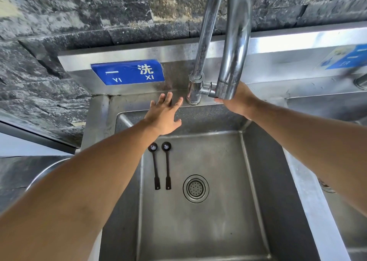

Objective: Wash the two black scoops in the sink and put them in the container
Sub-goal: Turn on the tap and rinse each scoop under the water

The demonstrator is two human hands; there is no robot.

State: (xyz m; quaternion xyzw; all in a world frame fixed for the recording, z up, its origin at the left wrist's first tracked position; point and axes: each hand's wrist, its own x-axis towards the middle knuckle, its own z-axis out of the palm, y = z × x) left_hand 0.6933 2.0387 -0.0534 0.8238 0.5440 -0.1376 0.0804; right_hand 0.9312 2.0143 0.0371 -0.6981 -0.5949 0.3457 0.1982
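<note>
Two black scoops (161, 166) lie in a steel sink (218, 231) beneath a blue sign (127, 72) reading "洗 XI". The left hand (164, 115) is spread; the right hand (236, 99), at the tap (200, 89), is partly hidden, its grip unclear.

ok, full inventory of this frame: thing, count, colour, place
black scoops: 2, black, side by side on the sink floor, left of the drain, bowls toward the back wall
sink: 1, steel, centre of view
drain: 1, steel strainer, sink floor, right of the scoops
faucet: 1, chrome, rises from the back ledge and arches over the sink
blue sign: 1, blue with white lettering, backsplash left of the faucet
second sign: 1, blue and white, backsplash far right, blurred
stone wall: dark grey, behind the sink
metal bowl rim: 1, steel, lower left, mostly hidden by the arm
left hand: open, fingers spread, over the sink's back edge
right hand: at the faucet base, fingers hidden behind the spout
</note>
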